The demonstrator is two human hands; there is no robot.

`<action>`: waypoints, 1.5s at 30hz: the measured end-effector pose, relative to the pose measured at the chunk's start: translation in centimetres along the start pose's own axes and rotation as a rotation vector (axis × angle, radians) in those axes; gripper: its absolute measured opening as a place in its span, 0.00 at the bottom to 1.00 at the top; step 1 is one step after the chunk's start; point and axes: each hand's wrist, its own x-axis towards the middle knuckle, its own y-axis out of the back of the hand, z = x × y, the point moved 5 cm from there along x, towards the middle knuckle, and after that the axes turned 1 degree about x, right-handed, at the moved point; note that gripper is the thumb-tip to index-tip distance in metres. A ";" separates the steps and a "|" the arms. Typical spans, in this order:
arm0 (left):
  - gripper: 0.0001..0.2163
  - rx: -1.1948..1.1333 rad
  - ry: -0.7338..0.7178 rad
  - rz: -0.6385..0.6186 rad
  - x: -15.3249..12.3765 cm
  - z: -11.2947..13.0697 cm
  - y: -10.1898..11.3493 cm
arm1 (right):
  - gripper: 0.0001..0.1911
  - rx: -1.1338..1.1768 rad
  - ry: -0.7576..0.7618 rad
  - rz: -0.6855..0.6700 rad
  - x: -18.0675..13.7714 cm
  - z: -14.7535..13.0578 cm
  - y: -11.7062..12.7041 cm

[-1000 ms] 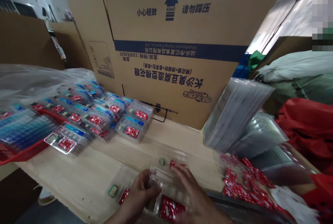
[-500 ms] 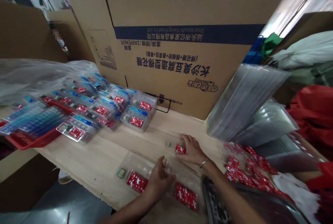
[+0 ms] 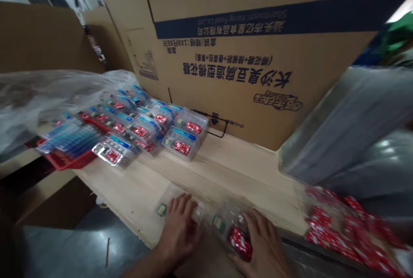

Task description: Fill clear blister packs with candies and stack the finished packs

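The left hand (image 3: 179, 230) lies flat with the fingers spread, pressed down on a clear plastic tray (image 3: 180, 200). It pinches nothing, so it seems to keep the tray from sliding on the desk (image 3: 219, 174). A small green-and-white packet (image 3: 161, 209) sits at the tray's end, just beside the fingertips. The right hand (image 3: 263, 243) curves around a second clear tray (image 3: 229, 222), with the fingers over its far side and the thumb low. This part is blurred, so I cannot tell if the hand really grips the tray or only covers it. A red sachet (image 3: 238, 242) lies inside this tray, near a small green packet (image 3: 218, 223), and the hand appears to steady them both.

Further out, the large cardboard carton (image 3: 258, 63) is the landmark. Clear trays with red and blue labels (image 3: 145, 129) stand together at its foot — pushed back, it seems, to leave working room near the edge of the desk. A red basket (image 3: 66, 159) holds more trays to the left of that group. To the right of the carton's foot lie many loose red sachets (image 3: 335, 230) — within easy reach of the right hand, I think. A stack of clear plastic sheets (image 3: 342, 118) leans against the carton's right side.
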 end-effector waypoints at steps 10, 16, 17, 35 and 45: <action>0.18 0.312 -0.041 -0.062 2.4 -5.6 1.1 | 0.51 -0.114 0.273 -0.039 0.1 2.8 -5.0; 0.19 0.371 -0.063 0.020 7.2 -8.7 3.3 | 0.58 -0.146 0.241 -0.046 1.1 1.9 -5.4; 0.18 0.351 -0.049 0.059 6.9 -8.4 3.4 | 0.58 -0.153 0.231 -0.040 1.2 1.7 -5.4; 0.18 -1.303 0.743 -0.132 0.6 1.5 -4.5 | 0.52 -0.183 0.186 -0.047 1.5 1.5 -5.4; 0.23 -1.430 0.829 -0.014 -0.6 -2.9 -0.7 | 0.49 0.007 0.254 -0.196 2.3 -4.6 -6.3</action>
